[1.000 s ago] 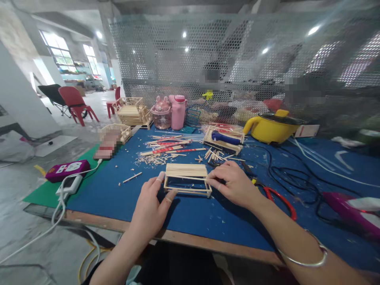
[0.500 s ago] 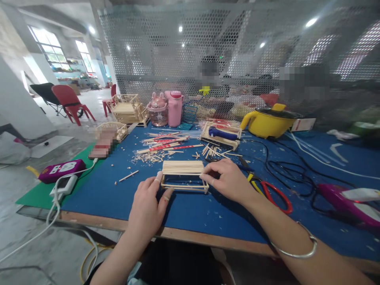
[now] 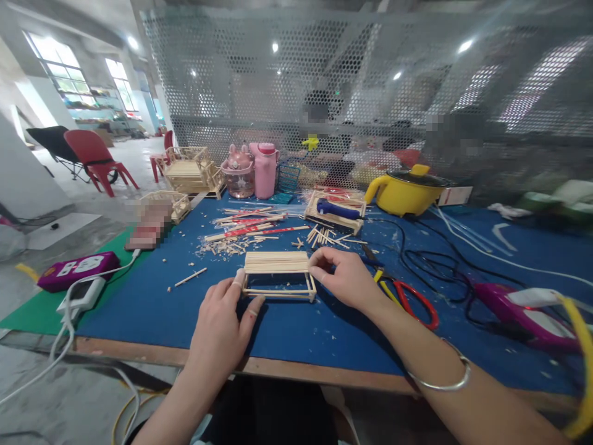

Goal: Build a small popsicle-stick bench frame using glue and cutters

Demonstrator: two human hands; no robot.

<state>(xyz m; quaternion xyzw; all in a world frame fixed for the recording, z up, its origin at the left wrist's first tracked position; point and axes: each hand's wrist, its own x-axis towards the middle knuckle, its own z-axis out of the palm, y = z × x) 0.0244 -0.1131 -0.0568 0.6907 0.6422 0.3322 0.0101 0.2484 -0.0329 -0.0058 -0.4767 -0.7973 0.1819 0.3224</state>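
A small frame of thin wooden sticks [image 3: 277,262] lies on the blue mat in front of me. Sticks laid side by side cover its far half, and the near half is open between the rails. My left hand [image 3: 222,318] grips the left end, its fingers at the far left corner and its thumb by the near rail. At the right end of the stick surface, my right hand [image 3: 345,279] has thumb and forefinger closed at the corner. Its other fingers are curled in. Some fingertips appear to wear pale covers.
Behind the frame lie loose sticks [image 3: 250,230] and short offcuts. A blue glue gun [image 3: 340,210] rests on another stick piece. Red-handled scissors [image 3: 419,305] and black cables are to the right. A yellow pot [image 3: 407,193], pink bottle [image 3: 265,173] and phone [image 3: 149,225] stand or lie farther out.
The whole view has swung slightly, shifting everything to the left. My right fingers have drawn closer together and sit a little farther up at the corner. My left hand keeps its hold.
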